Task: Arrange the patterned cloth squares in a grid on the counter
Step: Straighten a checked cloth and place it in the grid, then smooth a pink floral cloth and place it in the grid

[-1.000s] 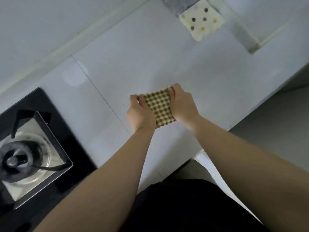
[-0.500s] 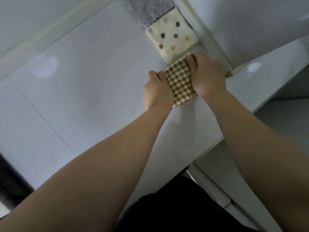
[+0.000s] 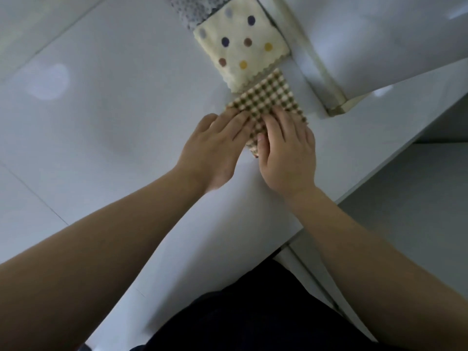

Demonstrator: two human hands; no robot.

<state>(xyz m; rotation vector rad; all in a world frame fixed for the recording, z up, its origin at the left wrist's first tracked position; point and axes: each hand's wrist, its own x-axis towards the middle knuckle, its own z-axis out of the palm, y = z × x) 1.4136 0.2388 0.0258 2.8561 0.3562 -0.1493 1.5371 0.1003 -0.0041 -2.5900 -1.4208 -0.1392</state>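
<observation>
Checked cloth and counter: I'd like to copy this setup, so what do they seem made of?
Checked cloth: probably soft woven or microfibre fabric, matt, with a zigzag-cut edge. Counter: likely polished stone or tile, glossy; it mirrors light patches and shows a thin seam.

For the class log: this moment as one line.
left hand, right hand: pressing | brown checked cloth square | abutting cream dotted cloth square

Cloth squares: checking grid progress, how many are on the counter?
3: checked square under left hand and right hand; polka-dot square just beyond it; grey speckled square at the top edge, cropped. Others may lie off-frame.
</observation>
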